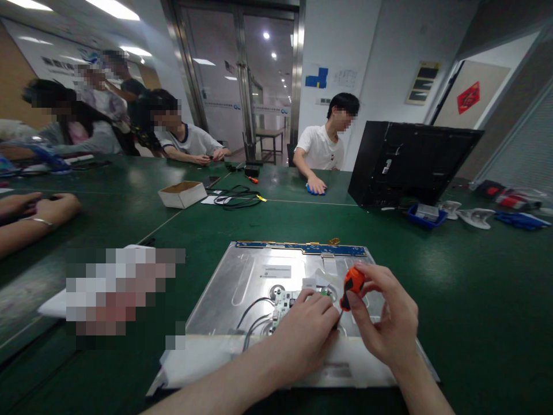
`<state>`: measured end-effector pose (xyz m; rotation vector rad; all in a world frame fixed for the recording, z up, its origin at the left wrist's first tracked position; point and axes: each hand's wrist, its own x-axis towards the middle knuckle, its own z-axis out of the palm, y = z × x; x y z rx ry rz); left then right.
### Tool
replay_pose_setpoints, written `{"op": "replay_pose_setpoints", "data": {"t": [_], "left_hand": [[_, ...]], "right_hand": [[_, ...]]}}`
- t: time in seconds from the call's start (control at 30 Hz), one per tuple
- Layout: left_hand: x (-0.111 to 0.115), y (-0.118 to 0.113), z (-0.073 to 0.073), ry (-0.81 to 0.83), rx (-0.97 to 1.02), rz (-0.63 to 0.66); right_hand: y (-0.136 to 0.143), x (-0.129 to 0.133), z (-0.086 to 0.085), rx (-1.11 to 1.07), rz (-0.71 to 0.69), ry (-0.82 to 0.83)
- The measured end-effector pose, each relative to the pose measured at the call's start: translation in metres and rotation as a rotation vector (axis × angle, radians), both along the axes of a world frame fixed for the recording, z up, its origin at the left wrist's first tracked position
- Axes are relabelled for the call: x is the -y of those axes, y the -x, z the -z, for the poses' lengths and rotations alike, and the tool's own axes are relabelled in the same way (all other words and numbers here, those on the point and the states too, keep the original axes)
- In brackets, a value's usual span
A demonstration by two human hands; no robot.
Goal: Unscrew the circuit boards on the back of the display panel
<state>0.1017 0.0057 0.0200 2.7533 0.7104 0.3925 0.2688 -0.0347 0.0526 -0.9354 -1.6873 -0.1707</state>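
1. Screwdriver (354, 282), orange and black, tilts over the right part of the metal panel (250, 271); its tip is hard to make out beside the left hand (309, 325).
2. The right hand (391, 317) grips its handle between thumb and fingertips.
3. The left hand lies curled over the circuit board (283, 302), covering part of it; its fingertips are partly hidden, so whether it holds anything I cannot tell.
4. The panel lies near, on the green table (484, 305), with a blue strip (276, 248) along its far edge; the left forearm covers some of its pale near border (203, 360).
5. Left, a white object (54, 305) is mostly pixelated; beyond it, another person's forearms (26, 233) are cut off.
6. Far right, a black display (419, 161) blocks the table behind.
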Motion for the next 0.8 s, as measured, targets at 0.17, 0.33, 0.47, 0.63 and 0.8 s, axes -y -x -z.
{"op": "replay_pose_setpoints", "data": {"t": [0.17, 0.33, 0.47, 0.63, 0.8], "left_hand": [[0.0004, 0.0014, 0.0000, 0.022, 0.027, 0.003], [0.0011, 0.0012, -0.0005, 0.013, 0.025, 0.003], [0.0029, 0.0004, -0.0015, 0.001, 0.007, -0.012], [0.0024, 0.0010, -0.0004, -0.016, 0.010, -0.007], [0.0001, 0.0013, 0.0013, -0.005, 0.022, -0.005]], "right_hand": [[-0.0002, -0.0010, 0.0015, -0.013, 0.018, -0.019], [0.0021, 0.0006, -0.0001, -0.004, 0.048, -0.040], [0.0029, 0.0026, -0.0016, 0.023, 0.039, -0.023], [0.0018, 0.0029, 0.0022, 0.001, 0.012, 0.001], [0.0031, 0.0004, 0.0041, -0.056, 0.005, -0.019]]}}
